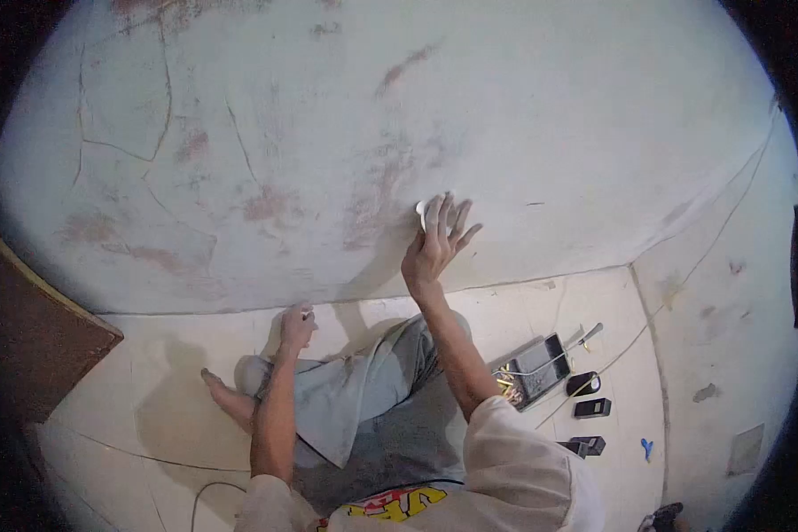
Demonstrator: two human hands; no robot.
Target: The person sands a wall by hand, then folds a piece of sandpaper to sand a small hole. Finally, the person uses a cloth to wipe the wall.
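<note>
My right hand [434, 239] is raised against the stained pale wall [550, 133], fingers spread over a small white round object [423, 213] that it presses to the surface. Part of that object shows at the left of the fingers. Lower down, my left hand [299, 326] is by the foot of the wall, above the floor near my bent knee, its fingers curled. Something small and dark with a light part shows at its fingertips, too small to name.
On the light floor [523, 310] at right lie a dark tray [541, 368] with small brass-coloured pieces, a roll of black tape [583, 383], a black box [592, 408] and a blue item [647, 449]. A brown panel [35, 337] stands at left. Cables cross the floor.
</note>
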